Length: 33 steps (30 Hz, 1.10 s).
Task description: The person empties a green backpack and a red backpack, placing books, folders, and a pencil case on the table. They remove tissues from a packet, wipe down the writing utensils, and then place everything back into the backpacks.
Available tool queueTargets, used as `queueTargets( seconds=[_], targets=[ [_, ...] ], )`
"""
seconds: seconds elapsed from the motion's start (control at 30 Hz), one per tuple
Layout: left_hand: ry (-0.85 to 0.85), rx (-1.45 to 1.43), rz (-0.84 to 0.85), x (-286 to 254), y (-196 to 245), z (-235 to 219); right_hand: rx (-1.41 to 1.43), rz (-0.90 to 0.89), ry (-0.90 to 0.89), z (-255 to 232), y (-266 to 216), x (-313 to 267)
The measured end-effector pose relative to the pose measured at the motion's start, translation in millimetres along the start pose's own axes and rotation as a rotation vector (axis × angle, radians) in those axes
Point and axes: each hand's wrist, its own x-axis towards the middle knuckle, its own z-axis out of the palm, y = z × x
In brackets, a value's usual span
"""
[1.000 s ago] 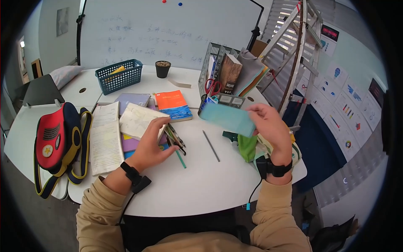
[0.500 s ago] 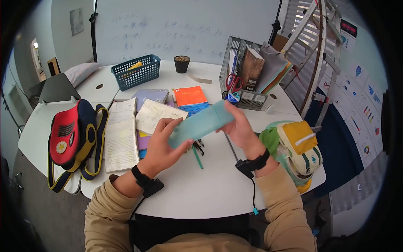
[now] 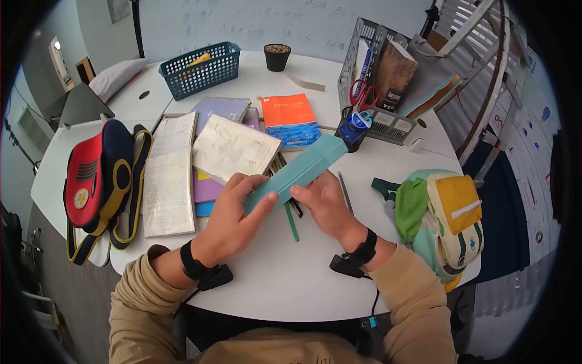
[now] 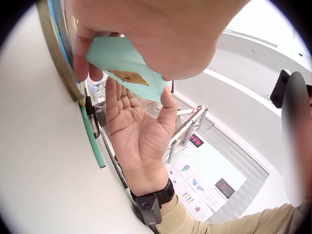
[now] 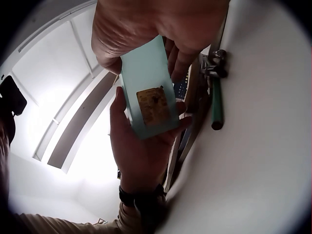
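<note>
Head view: teal case held in both grips

We held the teal case near the centre of the frame, above the desk, slanting toward the upper right. Our left grip clasped its lower-left end, thumb on top; our right grip pinched its near edge partway along. To handle it well, we judged, both thumbs needed light, even pressure lest the walls flex, with clearance over the green pen below.
</note>
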Motion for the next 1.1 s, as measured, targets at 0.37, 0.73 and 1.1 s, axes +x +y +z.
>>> queueTargets(
  seconds=[0.37, 0.73, 1.1],
  targets=[
    [-0.104, -0.062, 0.021, -7.1, 1.0, 2.2, -0.077, -0.035, -0.041, -4.6, -11.9, -4.8],
    [-0.086, -0.024, 0.151, -11.6, -4.8, 6.4, -0.037, 0.041, -0.204, -6.1, -11.5, -11.3],
    [-0.099, 0.007, 0.206, -6.4, 0.6, -4.8, -0.233, -0.083, -0.208, -3.8, -7.7, -18.8]
  ],
)
